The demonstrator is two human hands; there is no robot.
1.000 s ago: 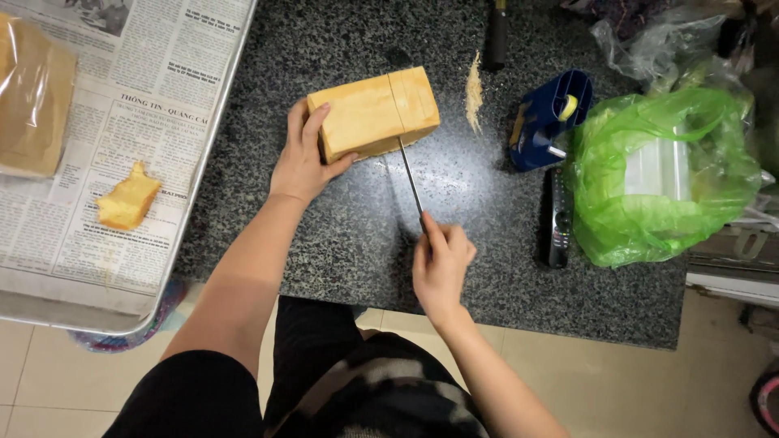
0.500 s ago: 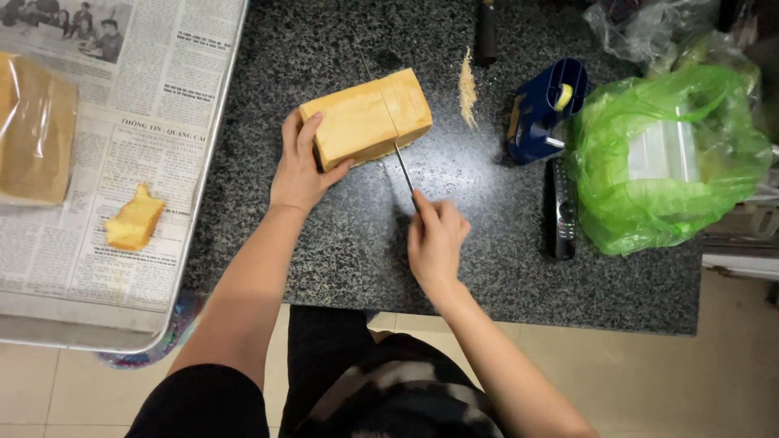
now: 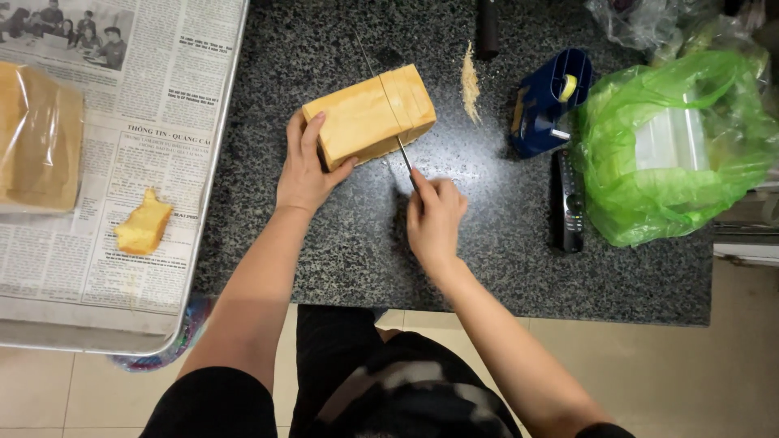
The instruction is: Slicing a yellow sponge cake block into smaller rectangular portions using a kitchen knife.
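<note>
A long yellow block (image 3: pixel 369 113) lies on the dark speckled counter (image 3: pixel 341 243). My left hand (image 3: pixel 304 166) grips the block's near left end and holds it still. My right hand (image 3: pixel 434 215) is closed on the handle of a thin knife (image 3: pixel 403 152). The blade runs away from me across the block's right part, about a quarter in from its right end, and its tip shows beyond the far side.
A blue tape dispenser (image 3: pixel 545 101), a black remote (image 3: pixel 570 203) and a green plastic bag (image 3: pixel 673 142) sit to the right. A line of yellow crumbs (image 3: pixel 470 81) lies past the block. On the left a newspaper-lined tray (image 3: pixel 122 162) holds a yellow chunk (image 3: pixel 144 225) and a wrapped loaf (image 3: pixel 36 138).
My right hand has moved forward toward the block, pushing the knife farther across it. My left hand keeps its hold on the block's end.
</note>
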